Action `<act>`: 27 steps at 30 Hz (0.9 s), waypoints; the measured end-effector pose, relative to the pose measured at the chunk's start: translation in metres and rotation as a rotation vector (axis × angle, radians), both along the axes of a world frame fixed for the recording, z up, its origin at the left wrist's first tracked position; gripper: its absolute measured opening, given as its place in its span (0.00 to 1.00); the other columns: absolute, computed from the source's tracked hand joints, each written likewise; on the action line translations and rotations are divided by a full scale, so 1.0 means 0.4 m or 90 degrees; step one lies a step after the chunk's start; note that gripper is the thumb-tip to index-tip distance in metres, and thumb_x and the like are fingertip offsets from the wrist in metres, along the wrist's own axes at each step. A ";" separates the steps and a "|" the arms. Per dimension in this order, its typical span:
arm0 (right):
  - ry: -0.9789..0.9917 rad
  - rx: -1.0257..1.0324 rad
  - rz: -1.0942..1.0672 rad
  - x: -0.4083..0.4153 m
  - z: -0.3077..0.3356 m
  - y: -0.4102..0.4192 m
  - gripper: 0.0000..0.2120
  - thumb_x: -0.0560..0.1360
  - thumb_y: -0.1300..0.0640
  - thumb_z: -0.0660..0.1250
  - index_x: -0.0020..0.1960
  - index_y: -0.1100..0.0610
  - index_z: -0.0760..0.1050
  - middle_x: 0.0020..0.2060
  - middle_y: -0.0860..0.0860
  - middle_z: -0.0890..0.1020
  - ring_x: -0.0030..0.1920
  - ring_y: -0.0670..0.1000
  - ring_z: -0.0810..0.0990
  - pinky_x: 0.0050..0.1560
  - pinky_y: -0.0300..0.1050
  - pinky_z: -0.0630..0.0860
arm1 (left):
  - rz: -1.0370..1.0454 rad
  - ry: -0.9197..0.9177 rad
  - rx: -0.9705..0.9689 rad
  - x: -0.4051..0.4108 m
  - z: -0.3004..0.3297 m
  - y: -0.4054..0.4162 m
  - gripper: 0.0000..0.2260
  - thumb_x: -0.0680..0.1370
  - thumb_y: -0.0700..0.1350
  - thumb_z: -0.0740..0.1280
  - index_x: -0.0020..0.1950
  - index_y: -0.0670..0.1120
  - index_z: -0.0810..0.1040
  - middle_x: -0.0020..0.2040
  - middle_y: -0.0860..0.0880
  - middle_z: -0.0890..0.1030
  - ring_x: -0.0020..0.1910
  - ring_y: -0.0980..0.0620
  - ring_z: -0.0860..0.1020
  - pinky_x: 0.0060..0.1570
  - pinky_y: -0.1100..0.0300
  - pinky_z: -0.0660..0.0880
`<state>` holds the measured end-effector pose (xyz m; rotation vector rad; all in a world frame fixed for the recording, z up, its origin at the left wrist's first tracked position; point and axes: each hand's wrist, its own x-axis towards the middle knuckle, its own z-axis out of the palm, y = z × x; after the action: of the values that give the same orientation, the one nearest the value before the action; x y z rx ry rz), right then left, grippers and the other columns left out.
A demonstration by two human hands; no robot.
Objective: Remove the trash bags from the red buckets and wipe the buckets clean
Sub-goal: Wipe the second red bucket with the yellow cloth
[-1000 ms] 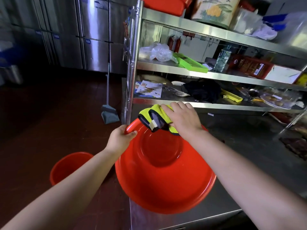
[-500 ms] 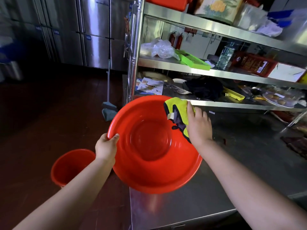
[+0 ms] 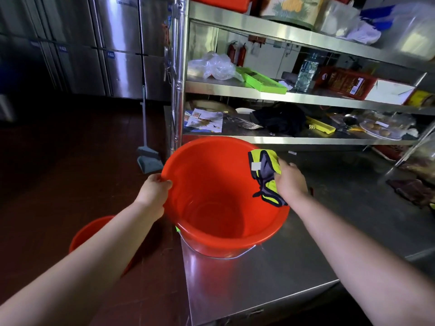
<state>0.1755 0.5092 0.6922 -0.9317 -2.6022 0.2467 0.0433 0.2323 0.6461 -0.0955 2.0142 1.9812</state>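
Round red plastic bucket, mouth up and tipped toward the camera, standing on the corner of a shiny stainless-steel table; no bag inside. Thin wire handle hanging below its near rim. Left hand clamped on the left rim, thumb inside, fingers curled over the outside. Right hand pressing a crumpled yellow-and-grey cleaning cloth against the inner right wall, fingers bent around the cloth. Second round red plastic bucket down on the dark red floor, left of the table, partly hidden behind the left forearm. Grey long-handled dustpan beyond, beside the steel shelf rack behind the table.
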 end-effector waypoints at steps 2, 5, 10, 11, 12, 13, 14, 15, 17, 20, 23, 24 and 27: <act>0.062 0.000 0.000 0.020 -0.007 -0.001 0.21 0.78 0.64 0.60 0.71 0.57 0.67 0.59 0.62 0.75 0.55 0.64 0.77 0.51 0.50 0.74 | -0.049 0.056 -0.032 0.010 -0.002 -0.004 0.15 0.78 0.40 0.62 0.65 0.43 0.70 0.51 0.41 0.79 0.47 0.42 0.79 0.50 0.46 0.78; 0.159 0.013 0.026 0.052 -0.011 -0.010 0.23 0.76 0.68 0.62 0.70 0.58 0.68 0.61 0.60 0.75 0.57 0.63 0.77 0.55 0.53 0.75 | -0.139 0.169 -0.108 0.011 -0.016 -0.029 0.17 0.78 0.41 0.64 0.67 0.45 0.68 0.59 0.42 0.77 0.54 0.44 0.78 0.56 0.45 0.76; 0.267 0.010 0.086 0.086 0.006 -0.047 0.27 0.73 0.73 0.63 0.69 0.56 0.70 0.63 0.56 0.75 0.60 0.58 0.76 0.59 0.46 0.72 | -0.200 0.317 -0.240 0.000 -0.033 -0.054 0.31 0.79 0.49 0.63 0.77 0.48 0.52 0.75 0.45 0.58 0.73 0.46 0.61 0.70 0.50 0.62; 0.278 0.005 0.104 0.091 0.012 -0.059 0.28 0.72 0.74 0.63 0.69 0.55 0.70 0.63 0.54 0.74 0.61 0.56 0.76 0.60 0.44 0.71 | -0.213 0.311 -0.228 -0.004 -0.032 -0.051 0.31 0.79 0.50 0.63 0.77 0.48 0.51 0.75 0.45 0.58 0.73 0.47 0.61 0.70 0.51 0.62; 0.290 -0.002 0.123 0.096 0.019 -0.074 0.29 0.72 0.75 0.62 0.69 0.55 0.70 0.63 0.53 0.74 0.61 0.55 0.75 0.60 0.41 0.70 | -0.226 0.303 -0.219 -0.009 -0.031 -0.047 0.32 0.79 0.51 0.63 0.77 0.48 0.51 0.75 0.45 0.59 0.73 0.47 0.62 0.70 0.52 0.62; 0.300 -0.006 0.138 0.102 0.025 -0.090 0.30 0.71 0.75 0.62 0.68 0.55 0.71 0.63 0.52 0.74 0.62 0.53 0.75 0.60 0.38 0.69 | -0.235 0.294 -0.214 -0.014 -0.027 -0.041 0.32 0.79 0.52 0.62 0.77 0.47 0.51 0.75 0.45 0.61 0.72 0.47 0.63 0.70 0.52 0.63; 0.308 -0.004 0.151 0.108 0.031 -0.107 0.31 0.70 0.76 0.61 0.68 0.54 0.71 0.63 0.52 0.74 0.61 0.51 0.74 0.60 0.36 0.67 | -0.236 0.285 -0.216 -0.020 -0.022 -0.036 0.31 0.79 0.52 0.62 0.77 0.46 0.52 0.74 0.45 0.64 0.71 0.47 0.65 0.69 0.53 0.64; 0.311 0.004 0.164 0.115 0.035 -0.125 0.32 0.68 0.77 0.61 0.68 0.54 0.71 0.62 0.51 0.74 0.61 0.50 0.74 0.60 0.34 0.66 | -0.233 0.281 -0.221 -0.027 -0.017 -0.031 0.30 0.79 0.52 0.63 0.76 0.45 0.55 0.72 0.44 0.67 0.69 0.46 0.68 0.67 0.54 0.66; 0.303 0.022 0.190 0.131 0.040 -0.158 0.35 0.66 0.79 0.60 0.68 0.54 0.71 0.61 0.51 0.74 0.60 0.48 0.73 0.59 0.30 0.65 | -0.242 0.260 -0.232 -0.033 0.000 -0.030 0.28 0.79 0.51 0.63 0.75 0.45 0.57 0.69 0.43 0.71 0.67 0.45 0.70 0.63 0.55 0.66; 0.269 0.060 0.213 0.165 0.044 -0.206 0.37 0.63 0.80 0.60 0.67 0.55 0.72 0.61 0.51 0.75 0.59 0.50 0.74 0.57 0.38 0.71 | -0.246 0.332 -0.376 -0.027 0.029 -0.032 0.29 0.78 0.52 0.63 0.75 0.41 0.58 0.72 0.40 0.66 0.72 0.43 0.63 0.71 0.50 0.60; 0.218 0.120 0.226 0.199 0.046 -0.261 0.39 0.59 0.80 0.63 0.66 0.56 0.74 0.60 0.53 0.76 0.58 0.56 0.77 0.55 0.46 0.74 | -0.265 0.465 -0.316 0.054 0.081 -0.006 0.30 0.76 0.55 0.65 0.71 0.38 0.66 0.69 0.38 0.70 0.70 0.42 0.65 0.70 0.51 0.61; 0.202 0.143 0.232 0.208 0.046 -0.279 0.40 0.57 0.80 0.65 0.65 0.56 0.74 0.59 0.54 0.77 0.57 0.57 0.77 0.53 0.47 0.75 | -0.317 0.436 -0.235 0.097 0.100 0.008 0.31 0.75 0.57 0.67 0.70 0.39 0.67 0.67 0.40 0.72 0.68 0.44 0.68 0.67 0.53 0.65; 0.154 0.202 0.260 0.225 0.042 -0.326 0.39 0.53 0.78 0.67 0.63 0.59 0.76 0.57 0.56 0.78 0.54 0.61 0.78 0.48 0.53 0.79 | -0.450 0.256 -0.066 0.207 0.144 0.040 0.24 0.71 0.61 0.68 0.59 0.45 0.76 0.51 0.50 0.79 0.51 0.51 0.77 0.45 0.68 0.71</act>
<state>0.2654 0.3789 0.7090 -0.2411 -2.4803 0.0410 0.1259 0.2483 0.7039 0.9262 1.9751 1.5085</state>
